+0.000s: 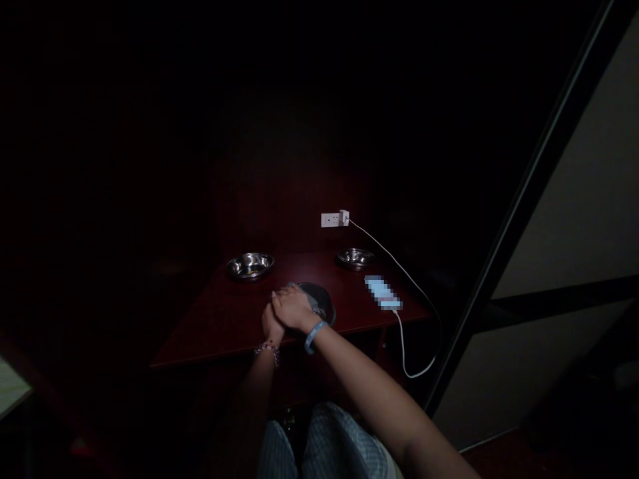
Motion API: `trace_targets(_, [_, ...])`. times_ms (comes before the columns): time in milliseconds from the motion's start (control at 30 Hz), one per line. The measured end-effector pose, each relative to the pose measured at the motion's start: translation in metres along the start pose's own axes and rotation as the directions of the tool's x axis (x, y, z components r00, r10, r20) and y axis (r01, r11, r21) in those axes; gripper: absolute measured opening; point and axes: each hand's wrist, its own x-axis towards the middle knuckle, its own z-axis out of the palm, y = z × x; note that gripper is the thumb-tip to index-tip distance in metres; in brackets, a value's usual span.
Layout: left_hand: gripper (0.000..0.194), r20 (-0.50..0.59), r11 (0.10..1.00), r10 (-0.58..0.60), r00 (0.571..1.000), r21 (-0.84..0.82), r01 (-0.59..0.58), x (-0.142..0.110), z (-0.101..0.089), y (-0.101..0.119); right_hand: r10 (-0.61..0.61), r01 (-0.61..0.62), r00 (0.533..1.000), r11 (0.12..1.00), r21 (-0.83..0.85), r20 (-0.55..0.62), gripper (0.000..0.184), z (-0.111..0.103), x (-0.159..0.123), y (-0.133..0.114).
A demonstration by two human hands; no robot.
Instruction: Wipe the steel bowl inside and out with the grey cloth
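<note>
My right hand [293,307] lies over my left hand [272,322] at the front of the dark red table, its fingers closed together. The fingers of my left hand are mostly hidden beneath it. Directly beside them is a dark, round, shallow thing [324,301], perhaps a bowl or plate. Some greyish, cloth-like material [313,301] shows between it and my right hand, too dim to name. Whatever the hands hold is covered. A beaded bracelet [268,352] circles my left wrist, and a light blue band [315,336] my right.
Two shiny metal bowls stand farther back, one at left [250,267] and one at right [355,258]. A blurred-out phone [383,293] lies near the right edge, its white cable [399,263] looping past the table to a charger [344,217] in the wall socket [329,220].
</note>
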Motion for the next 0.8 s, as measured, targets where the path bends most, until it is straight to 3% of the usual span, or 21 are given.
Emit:
trace_targets(100, [0.04,0.025,0.998,-0.057,0.998,-0.001,0.057,0.001,-0.001,0.006,0.021,-0.036,0.984,0.996,0.078,0.176,0.055,-0.008,0.024,0.014])
trace_targets(167, [0.044,0.002,0.998,-0.062,0.998,0.004,0.062,0.0,0.0,0.008,0.007,-0.049,0.976,0.982,0.183,0.22,0.052,-0.011,0.032,0.027])
trace_targets(267, [0.045,-0.027,0.997,-0.063,0.998,0.051,0.064,-0.001,0.001,0.01,0.019,-0.08,0.981,0.947,0.311,0.194,0.052,-0.012,0.036,0.046])
trace_targets(467, [0.047,-0.064,0.992,-0.068,0.996,0.098,0.074,-0.006,0.001,0.014,0.104,-0.149,0.985,0.913,0.38,0.135,0.059,-0.007,0.037,0.073])
trace_targets(633, [0.047,-0.066,0.992,-0.063,0.996,0.105,0.069,-0.006,0.001,0.014,0.224,-0.231,0.973,0.906,0.355,0.06,0.057,-0.003,0.037,0.089])
trace_targets(800, [0.045,-0.061,0.994,-0.071,0.996,0.081,0.076,-0.007,0.0,0.015,0.297,-0.31,0.951,0.905,0.292,0.089,0.061,-0.003,0.031,0.097])
